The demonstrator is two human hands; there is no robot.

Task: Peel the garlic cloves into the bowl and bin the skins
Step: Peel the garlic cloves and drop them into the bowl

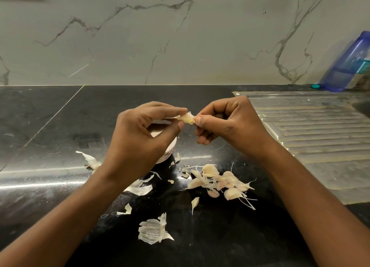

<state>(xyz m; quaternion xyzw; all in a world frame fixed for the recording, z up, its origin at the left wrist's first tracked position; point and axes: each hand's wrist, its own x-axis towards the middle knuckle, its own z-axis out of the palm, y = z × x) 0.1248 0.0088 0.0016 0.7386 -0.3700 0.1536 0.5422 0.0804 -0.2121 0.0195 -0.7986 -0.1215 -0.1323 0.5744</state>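
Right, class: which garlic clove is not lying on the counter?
The clove pinched between left hand and right hand; the other cloves lie heaped on the black counter.

The bare forearms come in from 7 and 5 o'clock and meet at centre. The left hand point(140, 134) pinches a clove point(188, 117) between thumb and forefinger. The right hand point(226, 124), at its 3 o'clock, nips the clove's other end, its 3 remaining fingers folded.
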